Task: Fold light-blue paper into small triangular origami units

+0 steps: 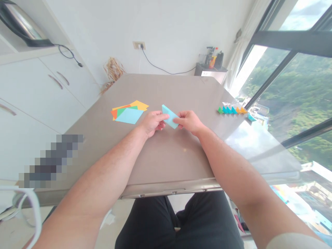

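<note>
A light blue piece of folded paper [169,116] is held up between my two hands, tilted, just above the table. My left hand [153,122] pinches its left side, thumb on the front face. On the lower right part of the paper, my right hand [190,121] pinches with thumb and fingers. To the left of my left hand lie loose coloured sheets: a light blue sheet [128,115] on top, with a green sheet [121,111], an orange-red sheet [114,113] and a yellow sheet [140,104] showing beneath.
A row of small folded paper pieces [230,110] in green, blue and orange stands along the right of the brown table [171,155]. A pixelated dark patch covers the left edge. A window [285,69] is at right, white cabinets [33,90] at left.
</note>
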Motion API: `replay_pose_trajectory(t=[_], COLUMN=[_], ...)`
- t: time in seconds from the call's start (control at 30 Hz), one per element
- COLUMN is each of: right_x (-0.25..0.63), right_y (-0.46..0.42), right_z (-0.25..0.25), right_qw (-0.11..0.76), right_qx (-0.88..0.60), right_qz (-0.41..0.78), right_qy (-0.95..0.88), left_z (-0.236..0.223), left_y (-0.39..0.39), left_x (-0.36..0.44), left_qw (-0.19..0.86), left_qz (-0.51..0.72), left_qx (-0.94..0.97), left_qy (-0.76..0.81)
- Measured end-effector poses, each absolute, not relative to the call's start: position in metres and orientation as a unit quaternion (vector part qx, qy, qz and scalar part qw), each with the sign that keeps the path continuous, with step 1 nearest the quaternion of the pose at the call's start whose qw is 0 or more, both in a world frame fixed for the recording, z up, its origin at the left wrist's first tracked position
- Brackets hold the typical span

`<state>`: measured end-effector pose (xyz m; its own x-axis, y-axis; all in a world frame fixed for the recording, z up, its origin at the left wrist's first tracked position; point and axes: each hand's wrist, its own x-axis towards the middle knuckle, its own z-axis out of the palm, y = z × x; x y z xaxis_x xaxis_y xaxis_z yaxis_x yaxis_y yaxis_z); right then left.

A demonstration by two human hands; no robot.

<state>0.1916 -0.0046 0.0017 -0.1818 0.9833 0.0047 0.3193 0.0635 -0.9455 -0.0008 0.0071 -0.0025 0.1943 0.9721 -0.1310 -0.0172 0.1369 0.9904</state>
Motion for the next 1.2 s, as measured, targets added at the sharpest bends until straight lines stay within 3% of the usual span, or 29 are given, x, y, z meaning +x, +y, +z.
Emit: replay_pose_trajectory(t=[0.17,0.27,0.53,1.2], right_x=[0.192,0.191,0.188,0.191], right_y=[-0.007,-0.007,-0.007,-0.001], right_z=[0.003,0.002,-0.001,-0.002], right_qw=[0.437,0.425,0.432,0.474], right_qx=[-0.396,-0.352,-0.407,-0.415], right_qz=[0.500,0.496,0.395,0.476], right_qy=[-0.634,-0.670,-0.701,-0.614], left_z=[-0.005,-0.005,-0.003,-0.003], left_y=[0.011,0.013,0.010,0.000], left_x=[-0.004,-0.006,-0.004,0.005], left_qw=[0.592,0.610,0.641,0.560], left_qz=[0.458,0.475,0.447,0.409], left_qx=[0.459,0.421,0.421,0.549], left_qy=[0.479,0.474,0.460,0.466])
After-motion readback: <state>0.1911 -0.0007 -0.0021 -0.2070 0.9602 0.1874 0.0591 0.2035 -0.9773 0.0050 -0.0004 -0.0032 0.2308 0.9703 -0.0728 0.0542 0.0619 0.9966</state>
